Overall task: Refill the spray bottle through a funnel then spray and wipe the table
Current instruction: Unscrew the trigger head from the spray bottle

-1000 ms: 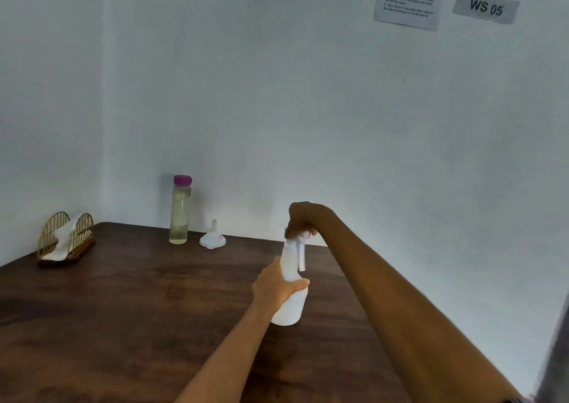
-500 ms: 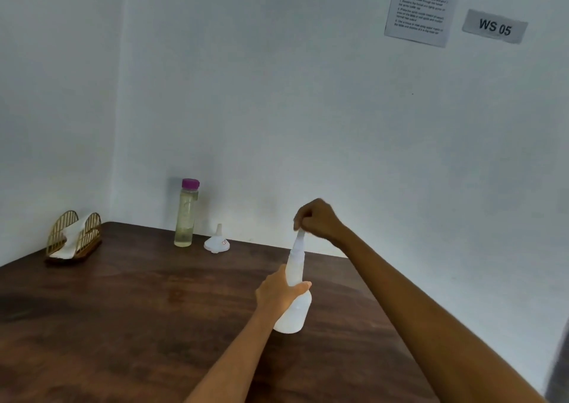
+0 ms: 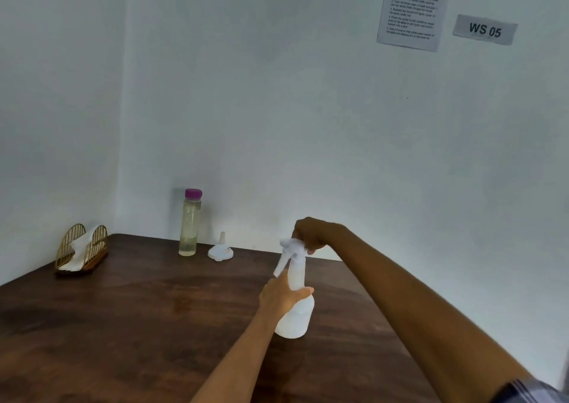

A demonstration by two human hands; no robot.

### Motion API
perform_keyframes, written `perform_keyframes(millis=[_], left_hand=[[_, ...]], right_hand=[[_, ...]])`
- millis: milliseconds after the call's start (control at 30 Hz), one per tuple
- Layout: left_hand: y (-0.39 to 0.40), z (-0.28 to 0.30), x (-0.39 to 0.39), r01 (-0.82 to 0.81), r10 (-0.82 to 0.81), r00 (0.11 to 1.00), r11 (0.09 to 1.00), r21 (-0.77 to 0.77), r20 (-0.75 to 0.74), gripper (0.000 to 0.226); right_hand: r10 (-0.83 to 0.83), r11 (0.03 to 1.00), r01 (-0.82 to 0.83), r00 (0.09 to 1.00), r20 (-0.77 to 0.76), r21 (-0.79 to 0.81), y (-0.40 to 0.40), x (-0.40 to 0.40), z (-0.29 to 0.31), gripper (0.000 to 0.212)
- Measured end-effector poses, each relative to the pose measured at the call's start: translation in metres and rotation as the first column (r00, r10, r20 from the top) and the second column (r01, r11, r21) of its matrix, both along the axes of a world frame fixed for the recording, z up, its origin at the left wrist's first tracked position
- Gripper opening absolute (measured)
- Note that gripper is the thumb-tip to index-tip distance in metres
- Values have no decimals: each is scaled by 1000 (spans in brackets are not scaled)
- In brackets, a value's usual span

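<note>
Your left hand (image 3: 281, 295) grips the neck of the white translucent plastic spray bottle (image 3: 294, 313), fingers wrapped round it from the left side. Your right hand (image 3: 309, 233) is curled over the white trigger spray head (image 3: 291, 248) at the top of the bottle and holds it from above; the trigger lever hangs down on the left side of the neck. The bottle stands upright on the dark brown wooden worktop (image 3: 138, 325), slightly right of its centre, with its base resting on the surface.

Behind the worktop, two pale walls (image 3: 277, 110) meet in a corner at the left. A printed white paper sheet (image 3: 411, 8) is fixed high on the right wall, and just to its right is a small grey label reading "WS 05" (image 3: 485, 29).

At the rear left of the worktop sits a gold wire holder on a wooden base (image 3: 81, 250), with white tissue or cloth in it. Near the back edge stands a tall clear bottle with a purple cap (image 3: 190, 222), holding pale liquid. Just to its right lies a small white plastic funnel (image 3: 220, 248), wide mouth down and spout pointing up, well apart from the spray bottle.
</note>
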State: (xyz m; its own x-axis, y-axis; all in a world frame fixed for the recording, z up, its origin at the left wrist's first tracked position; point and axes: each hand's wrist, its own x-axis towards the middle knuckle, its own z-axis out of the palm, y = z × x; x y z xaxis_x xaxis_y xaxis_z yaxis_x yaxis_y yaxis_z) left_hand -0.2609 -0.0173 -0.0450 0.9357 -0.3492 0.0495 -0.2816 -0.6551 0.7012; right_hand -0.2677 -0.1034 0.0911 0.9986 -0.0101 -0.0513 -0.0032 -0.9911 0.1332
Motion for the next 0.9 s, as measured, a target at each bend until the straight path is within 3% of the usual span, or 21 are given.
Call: perform_keyframes(millis=[133, 233, 333, 433, 500, 567, 633, 700, 733, 800, 833, 900], left_hand=[[1, -3, 0, -2, 3, 1000, 999, -48, 12, 72], [2, -4, 0, 10, -8, 1000, 998, -68, 29, 69], [3, -6, -1, 20, -17, 999, 997, -73, 48, 66], [5, -6, -2, 18, -13, 997, 998, -68, 82, 65], [5, -6, -1, 20, -14, 995, 998, -63, 94, 66], [6, -6, -2, 27, -21, 995, 998, -61, 99, 66], [6, -6, -2, 31, -24, 995, 997, -64, 101, 68], [5, -7, 0, 30, -24, 993, 998, -53, 114, 69], [5, -7, 0, 32, -27, 992, 999, -39, 122, 69], [5, -9, 2, 38, -36, 990, 999, -11, 136, 71], [5, -10, 4, 42, -41, 989, 999, 0, 144, 71], [4, -10, 7, 46, -48, 988, 999, 11, 147, 70]], right_hand=[[52, 997, -59, 988, 145, 48, -3, 4, -8, 39], [-175, 969, 150, 978, 115, 194, -11, 0, -3, 30], [-422, 837, 451, 892, -159, 310, -13, -2, -2, 40], [-357, 645, 564, 819, -449, 516, -16, 2, -3, 42], [-301, 525, 592, 801, -517, 612, -17, -2, 6, 33], [-313, 457, 627, 777, -546, 631, -16, -2, 15, 38], [-366, 506, 659, 748, -554, 557, -6, 3, 20, 58], [-436, 654, 646, 747, -501, 394, 11, 9, 22, 81], [-462, 718, 630, 749, -475, 296, 19, 12, 20, 75], [-490, 809, 575, 772, -405, 119, 27, 20, 15, 38], [-503, 821, 568, 768, -396, 59, 30, 22, 14, 25], [-528, 811, 585, 740, -418, 12, 32, 24, 13, 20]])
